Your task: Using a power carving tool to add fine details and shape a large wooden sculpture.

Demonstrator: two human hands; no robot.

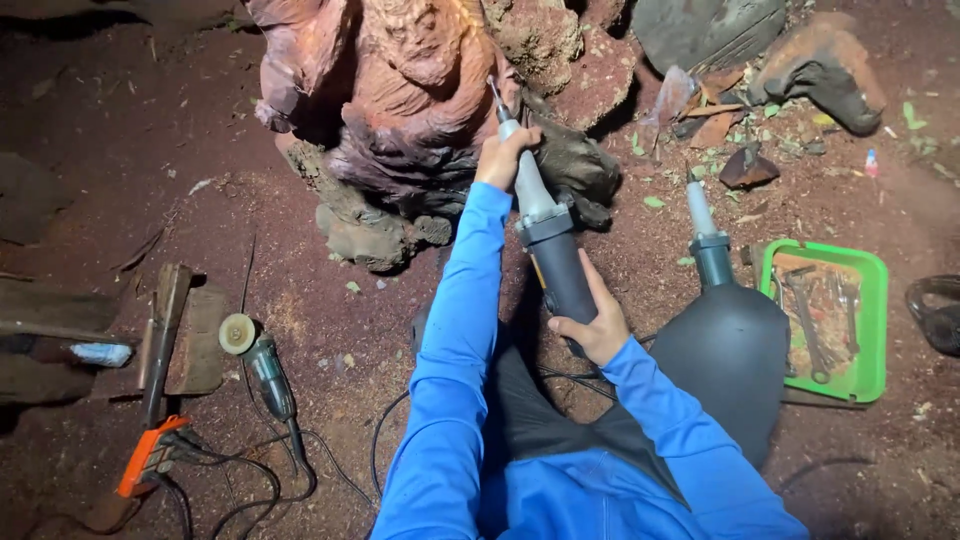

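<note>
Blue sleeves (450, 400) reach forward from the camera. Right hand (597, 330) grips the grinder (555, 255) by its dark body; left hand (505, 155) is clenched round its pale neck, bit tip touching the carved root (400, 110) just ahead. A slip could likely gouge the carving, since the tip rests on a curved ridge. Right of the hands sits a green tray (872, 330); left, another grinder (262, 365) with loose cables (250, 490).

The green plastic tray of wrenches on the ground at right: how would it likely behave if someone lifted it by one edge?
The shallow green plastic tray looks thin, so it would probably flex. The loose metal wrenches inside would likely slide toward the low side and rattle. With that steel load it is probably heavy for its size.
</note>
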